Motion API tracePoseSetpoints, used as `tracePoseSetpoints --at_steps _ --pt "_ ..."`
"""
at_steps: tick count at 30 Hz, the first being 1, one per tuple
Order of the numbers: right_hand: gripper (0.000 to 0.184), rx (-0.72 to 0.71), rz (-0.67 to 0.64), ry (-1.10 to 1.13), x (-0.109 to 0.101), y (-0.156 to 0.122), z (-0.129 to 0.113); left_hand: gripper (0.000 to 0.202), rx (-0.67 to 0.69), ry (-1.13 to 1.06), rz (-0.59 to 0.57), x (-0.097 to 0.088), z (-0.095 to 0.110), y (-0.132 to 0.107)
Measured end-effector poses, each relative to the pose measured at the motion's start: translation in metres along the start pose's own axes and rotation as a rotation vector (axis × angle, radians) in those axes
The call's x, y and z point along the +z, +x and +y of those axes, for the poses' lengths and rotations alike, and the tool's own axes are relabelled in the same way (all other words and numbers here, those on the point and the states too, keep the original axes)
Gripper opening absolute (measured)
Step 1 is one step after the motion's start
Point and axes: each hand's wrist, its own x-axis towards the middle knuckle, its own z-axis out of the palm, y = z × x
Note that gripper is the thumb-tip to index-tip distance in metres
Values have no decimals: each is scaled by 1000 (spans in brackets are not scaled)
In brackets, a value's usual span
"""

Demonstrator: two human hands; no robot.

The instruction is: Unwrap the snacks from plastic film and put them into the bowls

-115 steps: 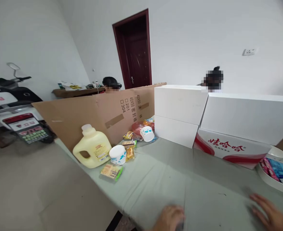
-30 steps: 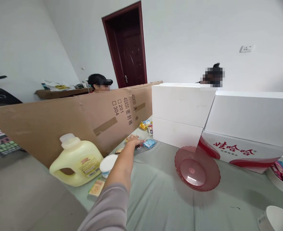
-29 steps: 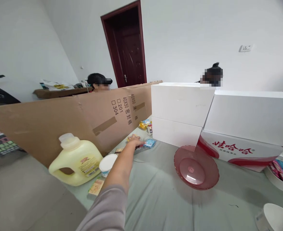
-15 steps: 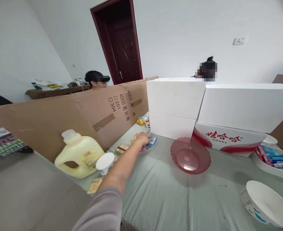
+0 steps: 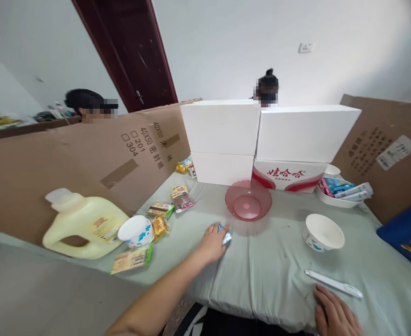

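My left hand (image 5: 212, 242) is closed over a small blue-and-white snack packet (image 5: 227, 237), low above or on the cloth; I cannot tell which. Just beyond it stands a clear pink plastic bowl (image 5: 247, 205). At the front edge my right hand (image 5: 336, 313) lies with its fingers stretched out, holding nothing. A slim white tool (image 5: 333, 283), perhaps a folded knife, lies just beyond its fingertips. To the left are more snack packets: a yellow one (image 5: 160, 227), a brown-and-green one (image 5: 159, 209), a dark one (image 5: 183, 202) and a beige one (image 5: 131, 259).
A yellow jug (image 5: 86, 224) lies beside a tilted paper bowl (image 5: 137, 232). Another paper bowl (image 5: 323, 232) stands at right. White boxes (image 5: 222, 128) and cardboard (image 5: 121, 154) wall the back. A white tray (image 5: 341, 201) holds packets; a blue container (image 5: 408, 233) is far right. Two people sit behind.
My left hand has drawn back from the packets at left toward the middle, now with the blue packet. My right hand has come into view. The camera has turned rightward.
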Motion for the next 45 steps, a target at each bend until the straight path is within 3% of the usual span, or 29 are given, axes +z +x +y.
tracePoseSetpoints --at_steps 2,5,8,11,16,19,22,26,31,34,37,41,43,45 --pt "33 29 -14 10 -3 4 -4 69 43 -144 42 11 13 -36" --pt "28 62 -60 81 -12 11 -10 44 27 -511 122 17 34 -62" --pt "26 102 -78 177 -22 22 -16 19 -38 -1008 164 18 56 -56" --pt "24 100 -58 200 -26 39 -20 26 -98 -1233 239 26 78 -35" --pt "26 216 -140 -24 -21 56 -2 39 -79 -982 456 54 91 -16" --pt "23 247 -272 -110 -18 54 15 35 78 -638 616 65 82 -21" --pt "25 207 -299 -56 -16 59 17 21 257 -465 588 69 75 -27" --pt "30 128 -328 165 -11 96 -24 20 276 -461 553 68 75 -27" --pt "24 -108 -604 139 3 153 -95 38 172 -524 527 69 76 -25" --pt "21 -159 -642 129 8 164 -105 51 115 -555 515 72 75 -26" --pt "22 -142 -661 99 3 151 -80 58 121 -553 505 74 75 -25" --pt "25 1 -684 4 -13 114 -14 61 177 -536 508 74 76 -22" --pt "22 63 -629 -31 -18 97 11 60 219 -526 497 72 76 -21" --pt "21 102 -512 -4 -20 88 18 47 255 -523 467 68 75 -21"
